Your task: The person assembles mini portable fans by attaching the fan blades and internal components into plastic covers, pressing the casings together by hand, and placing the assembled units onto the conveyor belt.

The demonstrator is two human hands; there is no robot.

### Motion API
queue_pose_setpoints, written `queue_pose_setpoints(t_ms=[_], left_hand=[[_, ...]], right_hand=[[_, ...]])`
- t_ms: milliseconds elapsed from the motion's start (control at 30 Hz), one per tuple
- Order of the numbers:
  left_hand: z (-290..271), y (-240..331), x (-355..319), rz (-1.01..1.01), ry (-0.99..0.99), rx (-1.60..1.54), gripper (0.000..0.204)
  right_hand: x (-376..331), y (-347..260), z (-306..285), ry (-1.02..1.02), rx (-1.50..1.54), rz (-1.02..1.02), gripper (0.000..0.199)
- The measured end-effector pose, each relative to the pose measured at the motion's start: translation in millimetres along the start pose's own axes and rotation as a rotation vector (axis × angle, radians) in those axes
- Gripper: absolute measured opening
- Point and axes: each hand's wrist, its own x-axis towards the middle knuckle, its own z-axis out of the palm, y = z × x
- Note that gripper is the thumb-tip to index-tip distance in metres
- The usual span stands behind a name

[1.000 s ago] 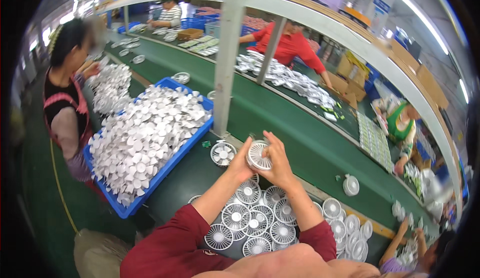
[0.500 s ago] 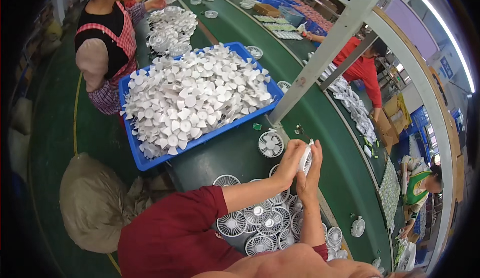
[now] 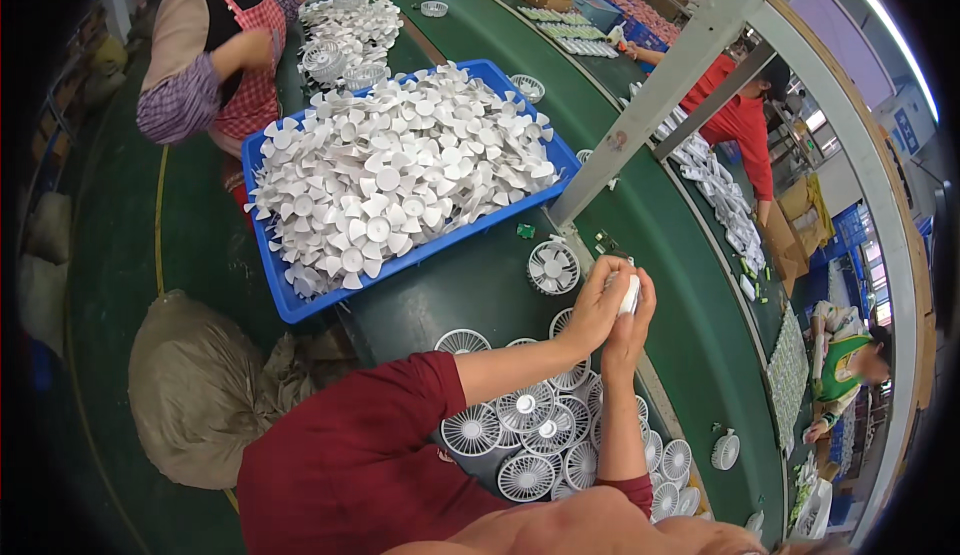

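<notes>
Both my hands are closed around a white fan housing (image 3: 629,296), held between the palms above the edge of the bench. My left hand (image 3: 594,313) presses on it from the left, fingers curled over its top. My right hand (image 3: 633,327) wraps the other side. Only a smooth white strip shows between them; the rest is hidden. Just beyond my left hand, a round white fan housing with a blade wheel inside (image 3: 553,267) lies on the bench. Below my forearms, several round white slotted fan grilles (image 3: 525,407) lie overlapping.
A blue crate (image 3: 293,307) heaped with white fan blades (image 3: 390,185) stands at the left. A green conveyor belt (image 3: 690,325) runs alongside, past a pale metal post (image 3: 660,85). A brown sack (image 3: 190,395) sits on the floor. Co-workers (image 3: 735,125) work around the line.
My hands have closed further over the fan housing and turned it, so its ribbed side no longer shows. The view has shifted slightly. A co-worker at the left has swung an arm.
</notes>
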Motion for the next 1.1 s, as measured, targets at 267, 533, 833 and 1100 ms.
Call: queue_pose_setpoints(t_ms=[267, 533, 833, 1100], left_hand=[[-34.4, -53.6, 29.6, 0.082, -0.18, 0.409, 0.025], [-82.9, 12.4, 73.5, 0.444, -0.147, 1.32, 0.029], [-112.3, 8.7, 76.0, 0.147, 0.08, 1.532, 0.024], [-130.7, -8.2, 84.9, 0.012, 0.109, 1.679, 0.015]], right_hand=[[-1.2, 25.0, -21.5, 0.005, 0.07, 0.243, 0.06], [-51.0, 73.1, -164.6, 0.269, -1.038, 0.283, 0.055], [-17.4, 27.2, -51.5, -0.317, -0.45, 0.262, 0.044], [-7.3, 51.4, -16.4, -0.49, -0.481, 0.214, 0.045]])
